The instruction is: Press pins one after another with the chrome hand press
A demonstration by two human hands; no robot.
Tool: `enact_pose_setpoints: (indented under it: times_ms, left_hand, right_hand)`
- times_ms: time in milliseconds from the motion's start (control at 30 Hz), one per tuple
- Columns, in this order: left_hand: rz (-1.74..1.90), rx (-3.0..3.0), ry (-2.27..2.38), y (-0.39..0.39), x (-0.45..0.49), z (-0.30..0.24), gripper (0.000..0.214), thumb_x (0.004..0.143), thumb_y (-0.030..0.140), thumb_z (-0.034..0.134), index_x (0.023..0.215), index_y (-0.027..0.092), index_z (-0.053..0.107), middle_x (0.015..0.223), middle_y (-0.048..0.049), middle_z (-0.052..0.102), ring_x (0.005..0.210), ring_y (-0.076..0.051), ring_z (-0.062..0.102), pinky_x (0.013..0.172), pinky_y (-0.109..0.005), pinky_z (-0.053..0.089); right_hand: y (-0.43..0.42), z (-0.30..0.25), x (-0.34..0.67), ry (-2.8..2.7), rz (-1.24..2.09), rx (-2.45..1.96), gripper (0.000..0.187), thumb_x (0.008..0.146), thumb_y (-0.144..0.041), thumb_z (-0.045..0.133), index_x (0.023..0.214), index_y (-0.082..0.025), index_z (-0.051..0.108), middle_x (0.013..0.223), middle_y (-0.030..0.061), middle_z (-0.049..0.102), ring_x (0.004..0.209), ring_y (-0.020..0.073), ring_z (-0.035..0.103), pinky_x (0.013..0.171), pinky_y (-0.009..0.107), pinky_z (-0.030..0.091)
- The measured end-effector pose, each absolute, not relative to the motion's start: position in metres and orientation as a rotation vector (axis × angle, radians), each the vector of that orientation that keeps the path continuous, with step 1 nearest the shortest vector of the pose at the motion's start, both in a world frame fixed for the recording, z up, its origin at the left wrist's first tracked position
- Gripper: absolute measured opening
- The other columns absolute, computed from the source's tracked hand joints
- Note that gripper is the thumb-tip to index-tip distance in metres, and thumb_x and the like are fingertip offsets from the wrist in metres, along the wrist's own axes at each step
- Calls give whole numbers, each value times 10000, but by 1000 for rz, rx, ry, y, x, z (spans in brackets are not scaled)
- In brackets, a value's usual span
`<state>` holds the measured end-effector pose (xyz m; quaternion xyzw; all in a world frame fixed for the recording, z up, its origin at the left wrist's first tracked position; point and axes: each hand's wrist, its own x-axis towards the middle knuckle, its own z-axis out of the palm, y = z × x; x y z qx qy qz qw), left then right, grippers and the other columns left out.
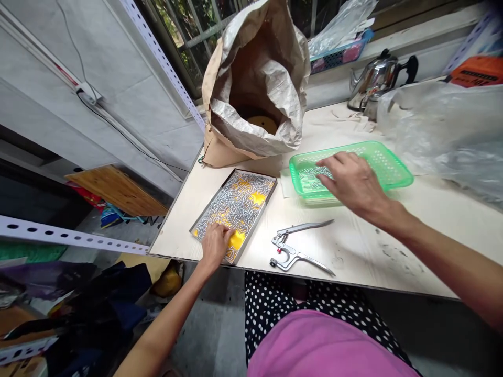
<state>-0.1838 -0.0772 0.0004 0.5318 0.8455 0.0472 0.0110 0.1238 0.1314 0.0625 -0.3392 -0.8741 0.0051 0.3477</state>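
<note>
While left hand (215, 243) curls onto pins (240, 203) in tray (255, 222), grip unclear, right hand (351, 180) wide, over green basket (387, 163).

The left hand (215, 245) sat at 7 o'clock, knuckles up, fingers curled under and tips hidden, its bare left forearm (168, 319) stretched out. The right hand (351, 180) lay at 3 o'clock, palm down, fingers loosely spread toward 10 o'clock, right forearm (451, 262) entering from 4 o'clock.

Fingertips of left hand (215, 243) out of sight under knuckles; orange box (477, 70) partly beyond right edge.
</note>
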Motion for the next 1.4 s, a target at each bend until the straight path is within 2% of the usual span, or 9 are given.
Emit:
enact_pose_setpoints:
  times_ms: [100, 233, 367, 500, 700, 867, 1100, 1267, 1400]
  left_hand:
    - [189, 1503, 2655, -70, -184, -2, 235, 902, 333, 565, 865, 148, 706, 932, -94, 676, 925, -231, 594, 784, -312, 417]
    - [250, 1441, 2639, -67, -191, 0, 170, 871, 271, 580, 848, 141, 687, 903, -90, 691, 851, -208, 620, 750, -293, 418]
    - [430, 1555, 2564, -70, -178, 17, 166, 851, 258, 553, 774, 161, 664, 807, -58, 687, 762, -184, 621, 705, -270, 429]
    - [657, 1450, 2268, -75, -137, 30, 196, 804, 345, 581, 740, 180, 663, 696, -14, 667, 641, -153, 598, 619, -243, 437]
    - [680, 1181, 1888, -71, -95, 4, 285, 726, 401, 628, 848, 151, 694, 675, -24, 666, 561, -140, 575, 541, -240, 448]
    - [672, 1109, 1831, -67, -93, -8, 293, 712, 435, 673, 755, 145, 687, 645, -20, 652, 578, -128, 566, 543, -223, 419]
    - [704, 870, 1782, -69, -86, -9, 388, 616, 490, 756, 723, 127, 673, 566, 12, 594, 482, -79, 454, 483, -202, 326]
    - [650, 865, 1789, -66, -86, -11, 388, 606, 487, 755, 718, 127, 663, 564, 11, 593, 482, -84, 469, 482, -208, 351]
    - [449, 976, 1778, -59, -89, -4, 351, 623, 478, 738, 646, 140, 643, 489, 39, 530, 448, -80, 437, 459, -208, 329]
  right_hand:
    - [123, 52, 143, -2329, 88, -910, 248, 973, -343, 429, 972, -191, 625, 929, 99, 604, 827, 233, 568, 721, 358, 438]
    - [67, 9, 149, -2569, 615, -752, 210, 969, -332, 463, 980, -188, 616, 899, 62, 628, 745, 174, 597, 679, 295, 456]
    - [19, -24, 147, -2741, 822, -731, 159, 937, -334, 535, 1004, -199, 587, 955, 56, 612, 777, 177, 604, 667, 291, 445]
    - [10, -29, 145, -2777, 816, -844, 101, 946, -275, 515, 937, -183, 555, 937, 56, 598, 768, 174, 583, 655, 287, 409]
    - [17, -29, 141, -2822, 754, -859, 85, 941, -242, 511, 893, -181, 546, 925, 46, 607, 724, 153, 550, 600, 272, 338]
    - [15, -31, 141, -2818, 711, -749, 93, 941, -206, 484, 874, -177, 542, 881, 41, 604, 702, 142, 533, 581, 267, 319]
    - [10, -40, 141, -2781, 516, -643, 166, 888, -54, 416, 858, -170, 531, 817, 18, 571, 616, 114, 466, 511, 272, 211]
    - [13, -45, 143, -2787, 537, -612, 167, 891, -51, 413, 882, -174, 526, 829, 12, 572, 621, 116, 459, 515, 289, 185]
    - [17, -43, 141, -2827, 532, -631, 131, 908, -90, 444, 900, -181, 538, 835, 12, 587, 613, 124, 451, 520, 309, 164]
